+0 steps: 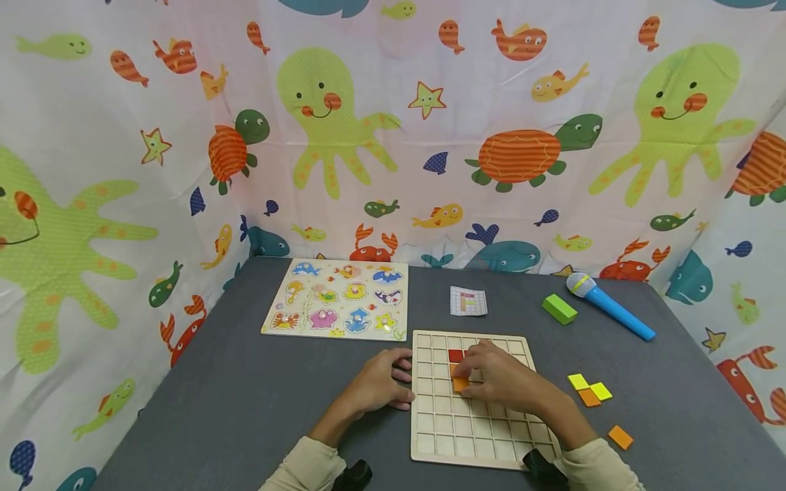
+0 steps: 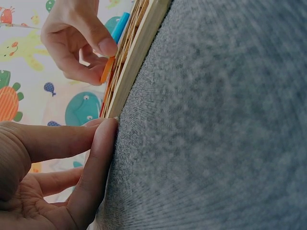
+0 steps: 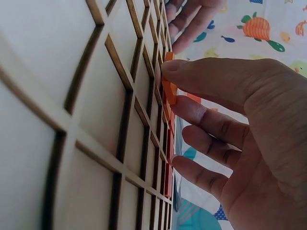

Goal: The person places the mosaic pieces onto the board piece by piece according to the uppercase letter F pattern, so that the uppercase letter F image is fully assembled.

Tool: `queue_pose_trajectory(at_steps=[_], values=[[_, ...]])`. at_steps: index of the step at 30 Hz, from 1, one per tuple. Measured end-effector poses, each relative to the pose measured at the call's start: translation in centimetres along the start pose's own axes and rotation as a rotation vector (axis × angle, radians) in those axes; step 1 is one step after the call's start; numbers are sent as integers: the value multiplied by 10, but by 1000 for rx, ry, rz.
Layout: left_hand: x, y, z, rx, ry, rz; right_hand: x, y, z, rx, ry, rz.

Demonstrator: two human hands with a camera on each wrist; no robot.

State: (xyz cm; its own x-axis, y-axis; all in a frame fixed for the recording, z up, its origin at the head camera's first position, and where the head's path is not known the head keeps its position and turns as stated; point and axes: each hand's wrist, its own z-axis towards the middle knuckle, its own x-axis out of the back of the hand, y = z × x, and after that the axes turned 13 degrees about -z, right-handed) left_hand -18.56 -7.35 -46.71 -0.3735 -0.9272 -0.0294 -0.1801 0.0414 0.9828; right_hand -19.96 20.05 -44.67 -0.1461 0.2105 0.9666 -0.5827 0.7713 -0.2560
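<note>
On a grey tabletop [image 1: 215,409], the relaxed left hand [image 1: 376,383] touches a wooden grid board [image 1: 442,447]; the right hand [image 1: 500,375] pinches an orange tile [image 2: 106,72].

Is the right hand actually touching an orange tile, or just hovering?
Touching: the left wrist view shows the right hand pinching an orange tile between thumb and fingertip.
</note>
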Motion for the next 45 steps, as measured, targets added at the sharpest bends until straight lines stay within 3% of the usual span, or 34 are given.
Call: queue_pose_trajectory(at_steps=[11, 22, 33, 45], values=[[0, -1, 1, 1, 2, 9, 1, -2, -1, -13, -28, 7], [-1, 0, 1, 2, 7, 15, 6, 2, -11, -10, 4, 21], [0, -1, 1, 0, -1, 5, 15, 20, -33, -88, 7, 42], [0, -1, 1, -6, -5, 9, 23, 50, -71, -202, 27, 43]])
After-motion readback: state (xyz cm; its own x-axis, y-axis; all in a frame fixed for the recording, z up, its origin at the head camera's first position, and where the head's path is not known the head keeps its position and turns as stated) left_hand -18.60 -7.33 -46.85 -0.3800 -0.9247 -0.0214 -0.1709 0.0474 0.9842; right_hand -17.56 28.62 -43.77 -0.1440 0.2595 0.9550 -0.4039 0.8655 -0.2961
